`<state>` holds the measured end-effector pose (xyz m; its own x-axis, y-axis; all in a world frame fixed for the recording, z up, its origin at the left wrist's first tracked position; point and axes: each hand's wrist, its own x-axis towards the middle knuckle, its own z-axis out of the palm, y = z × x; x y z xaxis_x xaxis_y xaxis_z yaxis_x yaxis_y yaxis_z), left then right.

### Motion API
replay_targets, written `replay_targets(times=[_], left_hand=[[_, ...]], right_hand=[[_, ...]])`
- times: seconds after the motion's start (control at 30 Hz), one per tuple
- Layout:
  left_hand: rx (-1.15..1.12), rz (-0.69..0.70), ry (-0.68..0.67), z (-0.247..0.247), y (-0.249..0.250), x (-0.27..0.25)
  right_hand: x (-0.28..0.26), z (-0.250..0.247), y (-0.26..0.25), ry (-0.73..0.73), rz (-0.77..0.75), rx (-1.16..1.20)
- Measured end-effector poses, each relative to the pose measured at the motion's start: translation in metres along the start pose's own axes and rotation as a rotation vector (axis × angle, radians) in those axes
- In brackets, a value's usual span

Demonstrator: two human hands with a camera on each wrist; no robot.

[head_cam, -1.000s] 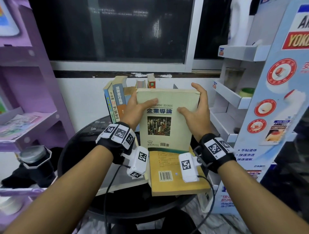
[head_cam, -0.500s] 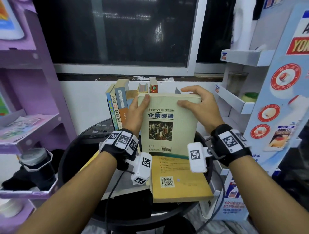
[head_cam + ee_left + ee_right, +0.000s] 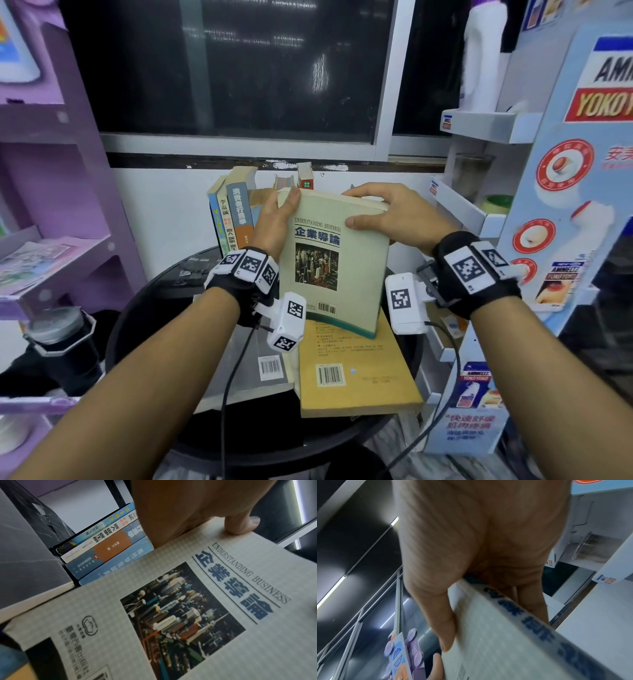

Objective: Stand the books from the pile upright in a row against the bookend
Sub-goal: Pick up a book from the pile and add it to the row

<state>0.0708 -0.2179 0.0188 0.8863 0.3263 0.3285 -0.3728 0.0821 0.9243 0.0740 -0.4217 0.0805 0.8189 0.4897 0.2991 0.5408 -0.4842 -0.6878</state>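
A pale green book (image 3: 334,260) titled "Understanding Business" is held nearly upright, its lower edge just above the pile. My left hand (image 3: 275,219) grips its left edge, thumb on the cover (image 3: 243,524). My right hand (image 3: 387,214) grips the top right corner by the spine (image 3: 513,615), thumb on the cover. Behind it a row of upright books (image 3: 233,214) stands on the round black table (image 3: 137,329); their spines (image 3: 106,543) show in the left wrist view. The pile holds a yellow book (image 3: 352,373) and a grey book (image 3: 253,370), both flat. No bookend shows.
A purple shelf unit (image 3: 51,212) stands at the left with a dark jar (image 3: 61,339) low down. A white and blue display rack (image 3: 555,212) stands close on the right. A white wall and a dark window (image 3: 219,68) are behind the table.
The green book has lifted and tilted toward the row. My right hand moved from the book's right edge to its top right corner; my left thumb slid up to the top left corner.
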Motion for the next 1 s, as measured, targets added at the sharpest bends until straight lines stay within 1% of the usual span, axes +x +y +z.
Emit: replay_targets(times=[0.1, 0.17, 0.23, 0.3, 0.43, 0.47, 0.6, 0.7, 0.87, 1.0], left_hand=[[0.022, -0.017, 0.003, 0.001, 0.0, 0.004], [0.04, -0.021, -0.003, 0.001, 0.001, 0.006], [0.076, -0.022, -0.019, 0.001, 0.005, 0.007], [0.158, -0.019, -0.059, 0.0, 0.01, 0.008], [0.324, -0.019, -0.169, -0.008, 0.022, 0.013], [0.361, -0.003, -0.169, -0.01, 0.025, 0.015], [0.512, 0.076, -0.095, -0.015, 0.03, 0.032], [0.61, 0.101, -0.063, -0.015, 0.026, 0.044], [0.763, 0.152, -0.053, -0.005, 0.024, 0.057], [0.863, 0.151, -0.055, -0.002, 0.018, 0.068]], right_hand=[[0.0, 0.001, -0.007, -0.048, -0.008, -0.15], [-0.002, 0.001, -0.013, -0.107, 0.01, -0.19], [-0.004, 0.001, -0.016, -0.124, 0.0, -0.237], [-0.006, 0.002, -0.015, -0.086, -0.024, -0.266], [-0.011, 0.003, -0.011, 0.03, -0.027, -0.183], [-0.012, 0.003, -0.011, 0.058, -0.018, -0.166], [-0.012, -0.006, -0.015, 0.125, 0.049, -0.149], [-0.014, -0.012, -0.019, 0.203, 0.054, -0.158], [-0.011, -0.013, -0.019, 0.281, 0.066, -0.175], [0.002, -0.007, -0.013, 0.324, 0.082, -0.231]])
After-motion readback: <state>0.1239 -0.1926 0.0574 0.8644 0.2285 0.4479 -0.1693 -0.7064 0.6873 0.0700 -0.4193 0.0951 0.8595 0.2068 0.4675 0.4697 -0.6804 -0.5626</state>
